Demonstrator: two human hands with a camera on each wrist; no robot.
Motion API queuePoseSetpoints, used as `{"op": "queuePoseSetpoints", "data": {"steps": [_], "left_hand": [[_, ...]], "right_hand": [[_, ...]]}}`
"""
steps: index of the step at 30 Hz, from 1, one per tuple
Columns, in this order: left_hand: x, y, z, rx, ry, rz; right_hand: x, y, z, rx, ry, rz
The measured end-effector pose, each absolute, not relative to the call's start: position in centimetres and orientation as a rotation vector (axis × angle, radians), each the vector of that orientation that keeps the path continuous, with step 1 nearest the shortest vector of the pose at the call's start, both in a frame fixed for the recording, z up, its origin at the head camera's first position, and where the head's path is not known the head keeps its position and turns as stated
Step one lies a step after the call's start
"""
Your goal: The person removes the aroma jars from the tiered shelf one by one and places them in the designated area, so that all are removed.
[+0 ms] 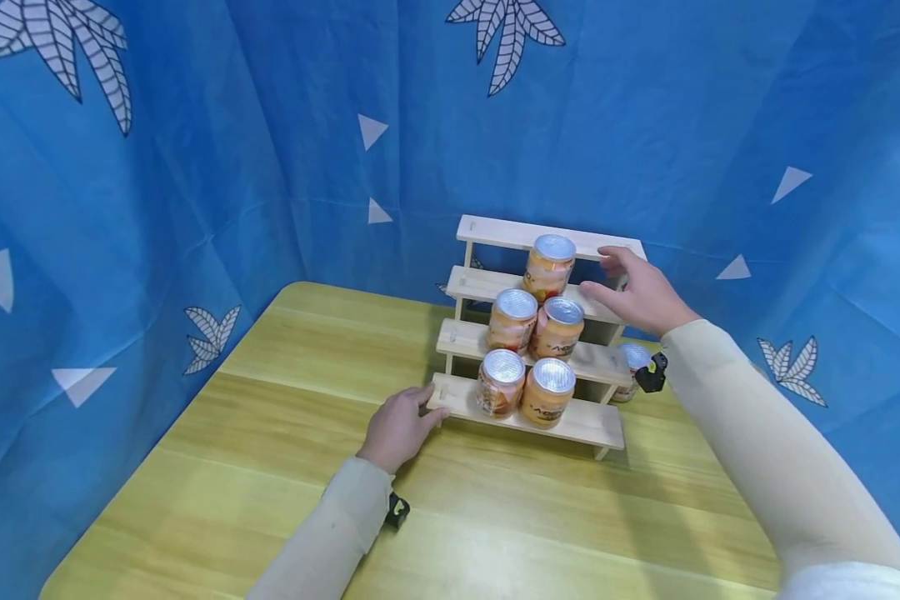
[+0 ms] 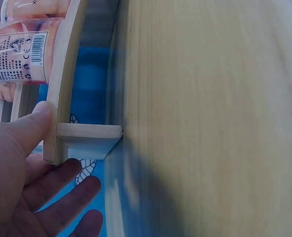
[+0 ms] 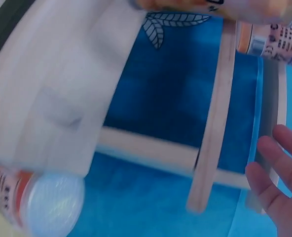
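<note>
Left hand [image 1: 399,429] clamps the rack's lowest step [image 1: 594,423], presumably steadying it; right hand [image 1: 647,293], fingers apart, hovers beside cans [image 1: 549,271], likely tiered for visibility.

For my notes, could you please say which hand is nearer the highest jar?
Right: the right hand is just right of the highest jar; the left hand is lower left, gripping the bottom shelf.

Lone can [image 1: 636,357] right of tiered wooden rack [image 1: 598,427]: part-hidden by rack and black wrist device [image 1: 651,372]; blurred, cut off in right wrist view. Left hand [image 2: 10,177] cut off, left wrist view. Right hand [image 3: 290,205] cut off, right wrist view; rack contact unclear. Surface [image 1: 195,500] cut off at bottom, head view.
</note>
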State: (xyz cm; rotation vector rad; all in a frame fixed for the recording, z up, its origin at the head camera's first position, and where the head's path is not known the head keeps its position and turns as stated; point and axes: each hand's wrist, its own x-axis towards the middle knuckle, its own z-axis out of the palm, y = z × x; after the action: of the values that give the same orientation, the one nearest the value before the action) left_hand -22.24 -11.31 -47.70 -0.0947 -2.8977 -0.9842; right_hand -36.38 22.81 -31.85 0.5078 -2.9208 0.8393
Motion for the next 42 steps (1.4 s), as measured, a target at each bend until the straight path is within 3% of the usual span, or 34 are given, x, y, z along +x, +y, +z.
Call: {"op": "queuePoseSetpoints", "data": {"steps": [16, 42], "left_hand": [[-22.5, -11.3, -47.1, -0.096, -2.901, -0.953], [-22.2, -11.2, -47.7, -0.087, -2.909, -0.934]], "right_hand": [[-38.2, 18.7, -31.4, 0.651, -2.919, 0.912], [-38.3, 17.4, -32.6, 0.626, -2.798, 1.07]]}}
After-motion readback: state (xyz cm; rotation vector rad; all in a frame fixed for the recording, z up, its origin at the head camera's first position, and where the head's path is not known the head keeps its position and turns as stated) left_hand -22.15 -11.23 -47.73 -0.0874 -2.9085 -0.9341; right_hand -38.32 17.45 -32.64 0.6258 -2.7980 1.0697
